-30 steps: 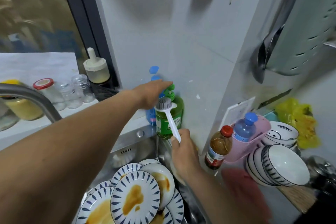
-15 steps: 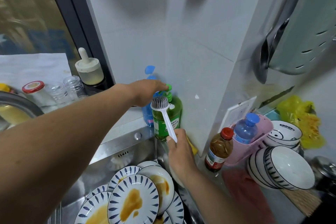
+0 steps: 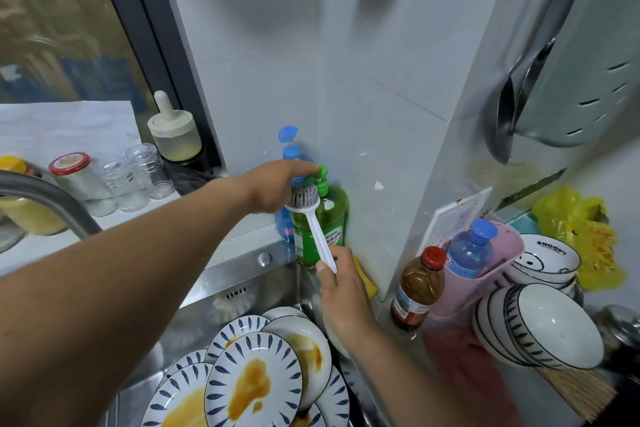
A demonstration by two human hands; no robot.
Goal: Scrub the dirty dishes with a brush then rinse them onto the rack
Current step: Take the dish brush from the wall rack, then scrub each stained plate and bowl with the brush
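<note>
Now, L hand (image 3: 277,185) pressing green soap bottle (image 3: 320,222) pump, R hand (image 3: 341,284) gripping brush (image 3: 311,215), stained plates (image 3: 252,381) in sink (image 3: 221,284).

Walls: pale grey tile (image 3: 346,80) met in a corner, one stained (brownish mark high up).
Window: dark frame (image 3: 152,55) stood at left; the view through the glass was blurred.
Sill: white ledge (image 3: 45,246) ran beneath the window.

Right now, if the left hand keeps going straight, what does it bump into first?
Probably the green soap bottle's pump: the left hand already rests on it. Past that is the tiled wall, though depth is hard to judge.
</note>
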